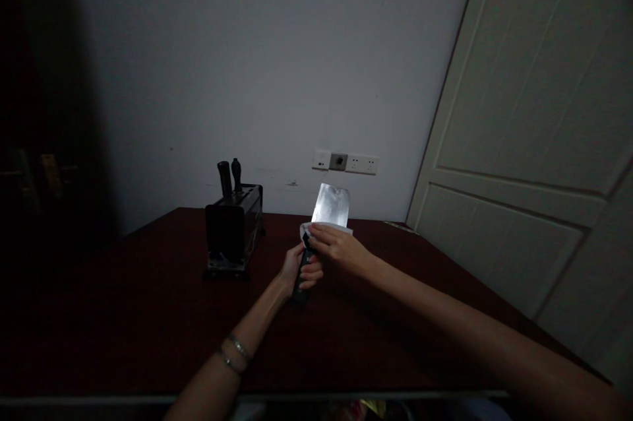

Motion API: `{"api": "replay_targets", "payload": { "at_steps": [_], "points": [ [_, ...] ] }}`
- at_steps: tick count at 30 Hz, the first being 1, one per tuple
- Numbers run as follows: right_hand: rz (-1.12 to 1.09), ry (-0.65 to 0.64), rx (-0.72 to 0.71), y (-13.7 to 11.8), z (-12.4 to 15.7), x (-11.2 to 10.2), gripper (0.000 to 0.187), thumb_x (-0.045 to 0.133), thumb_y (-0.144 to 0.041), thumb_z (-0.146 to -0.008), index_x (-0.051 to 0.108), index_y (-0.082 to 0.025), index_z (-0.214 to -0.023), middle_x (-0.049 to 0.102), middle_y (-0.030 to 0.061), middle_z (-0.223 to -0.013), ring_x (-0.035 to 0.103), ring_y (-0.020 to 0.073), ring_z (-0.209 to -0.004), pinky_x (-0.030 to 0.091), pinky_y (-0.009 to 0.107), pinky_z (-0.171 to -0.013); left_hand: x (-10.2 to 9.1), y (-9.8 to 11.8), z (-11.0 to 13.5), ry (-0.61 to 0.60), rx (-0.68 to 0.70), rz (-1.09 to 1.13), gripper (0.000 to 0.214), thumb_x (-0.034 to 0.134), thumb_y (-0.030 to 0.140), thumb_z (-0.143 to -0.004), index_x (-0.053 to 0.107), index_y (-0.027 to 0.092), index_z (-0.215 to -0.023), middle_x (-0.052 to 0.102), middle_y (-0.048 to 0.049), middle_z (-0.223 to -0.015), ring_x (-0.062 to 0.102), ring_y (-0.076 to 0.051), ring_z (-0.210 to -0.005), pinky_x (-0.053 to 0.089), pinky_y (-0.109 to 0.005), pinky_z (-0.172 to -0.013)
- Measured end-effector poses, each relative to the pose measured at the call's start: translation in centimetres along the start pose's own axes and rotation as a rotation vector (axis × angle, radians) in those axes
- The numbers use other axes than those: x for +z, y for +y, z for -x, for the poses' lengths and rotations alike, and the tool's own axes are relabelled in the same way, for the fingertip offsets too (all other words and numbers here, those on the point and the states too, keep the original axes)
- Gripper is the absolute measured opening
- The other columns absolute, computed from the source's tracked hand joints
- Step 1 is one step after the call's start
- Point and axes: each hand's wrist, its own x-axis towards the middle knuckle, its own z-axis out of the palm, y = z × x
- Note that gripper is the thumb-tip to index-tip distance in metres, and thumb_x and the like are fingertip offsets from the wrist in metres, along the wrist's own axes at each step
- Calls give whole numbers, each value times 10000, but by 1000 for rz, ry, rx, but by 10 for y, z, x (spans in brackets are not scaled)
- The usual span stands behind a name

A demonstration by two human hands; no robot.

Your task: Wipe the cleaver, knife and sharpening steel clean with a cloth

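My left hand [298,269] is wrapped round the black handle of a cleaver [331,204], whose wide shiny blade points up and away from me. A white cloth [350,231] is folded about the lower part of the blade, close to the handle. Pressing this cloth against the blade is my right hand [336,246], its fingers closed over it. The part of the blade under the cloth and fingers is hidden.
A black knife block [232,229] with two dark-handled tools in it stands left on the dark red table [163,315]. Wall sockets [361,163] sit behind the table. A pale panelled door [504,229] rises along the right.
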Motion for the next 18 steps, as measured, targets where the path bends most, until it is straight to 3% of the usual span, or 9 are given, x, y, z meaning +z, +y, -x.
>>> {"api": "replay_targets", "payload": {
  "at_steps": [3,8,11,15,18],
  "points": [
    [-50,-1,-13,3,3,0,277,504,-143,-840,571,-107,-1107,553,159,-1224,456,230,-1195,435,388,-971,1,0,0,-6,-9,-7,454,396,538,-807,399,164,-551,250,61,-380,113,-50,-316,212,-148,-213],
    [-64,26,184,35,2,2,306,480,-69,-829,575,-135,-1113,541,153,-1240,474,229,-1179,463,395,-935,10,0,1,-30,-13,-13,469,346,525,-846,410,157,-562,243,65,-391,96,-48,-327,221,-138,-218],
    [-111,65,244,28,1,9,314,468,-73,-833,571,-133,-1124,524,151,-1258,443,226,-1206,447,399,-951,10,0,1,-21,10,-17,485,332,536,-848,412,155,-559,241,65,-390,100,-47,-323,224,-140,-220],
    [-217,54,111,3,9,13,335,481,-136,-843,538,-142,-1174,508,133,-1280,405,198,-1236,414,383,-988,5,-1,1,24,38,-8,481,360,548,-828,428,151,-564,250,64,-391,115,-46,-323,235,-139,-227],
    [-215,21,50,14,16,8,321,483,-129,-843,553,-121,-1156,519,140,-1267,408,197,-1233,401,366,-1000,3,-3,-1,9,-7,-18,473,383,549,-816,430,153,-561,258,60,-389,132,-50,-322,242,-145,-224]
  ]
}}
